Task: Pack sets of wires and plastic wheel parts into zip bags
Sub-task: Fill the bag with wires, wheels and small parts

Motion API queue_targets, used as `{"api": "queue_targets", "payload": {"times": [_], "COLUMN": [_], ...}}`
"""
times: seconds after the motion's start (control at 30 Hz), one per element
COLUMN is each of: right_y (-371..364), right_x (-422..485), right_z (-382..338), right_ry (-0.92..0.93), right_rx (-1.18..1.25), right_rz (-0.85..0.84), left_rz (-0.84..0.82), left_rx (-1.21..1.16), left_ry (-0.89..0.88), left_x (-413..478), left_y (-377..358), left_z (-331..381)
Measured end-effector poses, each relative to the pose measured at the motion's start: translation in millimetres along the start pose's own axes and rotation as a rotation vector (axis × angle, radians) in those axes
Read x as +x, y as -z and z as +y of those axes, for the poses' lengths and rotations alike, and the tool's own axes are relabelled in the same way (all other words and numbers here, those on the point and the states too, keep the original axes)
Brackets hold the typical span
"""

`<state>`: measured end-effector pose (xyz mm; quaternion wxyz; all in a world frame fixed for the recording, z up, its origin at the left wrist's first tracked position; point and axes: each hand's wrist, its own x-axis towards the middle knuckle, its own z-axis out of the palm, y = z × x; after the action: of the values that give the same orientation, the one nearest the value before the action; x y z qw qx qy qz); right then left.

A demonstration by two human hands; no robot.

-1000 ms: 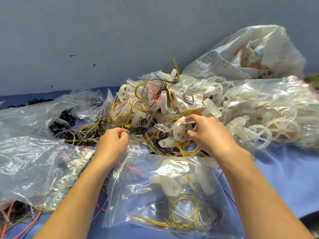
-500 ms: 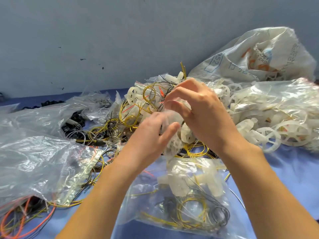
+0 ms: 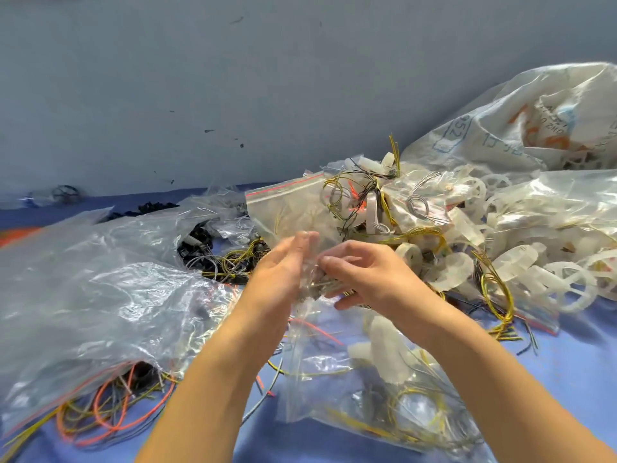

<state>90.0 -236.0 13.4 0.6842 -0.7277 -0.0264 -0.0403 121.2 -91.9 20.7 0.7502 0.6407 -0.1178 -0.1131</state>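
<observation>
Right hand (image 3: 364, 279) pinches the bag (image 3: 287, 208) with curled fingers, left hand (image 3: 283, 272) presses it with straight fingers (somewhat blurred).

A grey wall (image 3: 233, 78) flecked with dark specks rises behind the blue tabletop (image 3: 574, 355), a printed white sack (image 3: 500, 135) slumped at right

A zip bag (image 3: 287, 208) is standing up at centre, with my left hand (image 3: 280, 272) pressing its 9 o'clock side and my right hand (image 3: 364, 275) pinching it from 3 o'clock. A filled bag (image 3: 334, 369) is lying on the bench (image 3: 584, 362) at 5 o'clock. Wheel parts (image 3: 534, 262) are piling up at 2 o'clock, with a sack (image 3: 534, 128) sitting behind them. At 9 o'clock a large bag (image 3: 83, 279) is lying over loose wires (image 3: 100, 416).
</observation>
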Motion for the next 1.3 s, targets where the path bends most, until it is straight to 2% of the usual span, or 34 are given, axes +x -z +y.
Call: {"api": "queue_targets", "payload": {"times": [0.07, 0.13, 0.33, 0.57, 0.7, 0.8, 1.0, 1.17, 1.3], "right_y": [-2.1, -5.4, -23.4, -17.1, -13.9, -13.6, -14.4, -13.8, -12.3], "right_x": [0.7, 0.0, -5.8, -13.7, -16.2, -18.2, -21.1, -19.7, -19.3], "right_z": [-1.8, -4.0, 1.4, 5.6, 7.5, 6.4, 7.3, 8.5, 8.5], "right_ry": [0.002, 0.002, -0.001, 0.067, 0.101, 0.15, 0.231, 0.213, 0.186], "right_rx": [0.074, 0.11, 0.21, 0.143, 0.193, 0.09, -0.064, -0.058, -0.037], "right_rz": [0.051, 0.062, -0.032, -0.136, -0.158, -0.175, -0.054, -0.004, -0.005], "left_rz": [-0.039, -0.052, 0.086, -0.124, -0.083, -0.047, -0.087, -0.096, -0.181], "left_rx": [0.109, 0.115, 0.071, 0.051, 0.029, -0.005, -0.025, -0.034, 0.049], "left_ry": [0.025, 0.035, -0.025, -0.031, -0.011, 0.033, 0.063, 0.021, 0.014], "left_x": [-6.9, -14.5, -22.6, -26.7, -26.4, -24.9, -28.1, -27.8, -29.1], "left_y": [8.6, 16.9, 33.8, 39.2, 37.8, 37.0, 38.4, 37.6, 37.5], "left_z": [-4.8, -5.1, -3.1, -4.0, -4.0, -2.3, -2.4, -0.2, -0.8]}}
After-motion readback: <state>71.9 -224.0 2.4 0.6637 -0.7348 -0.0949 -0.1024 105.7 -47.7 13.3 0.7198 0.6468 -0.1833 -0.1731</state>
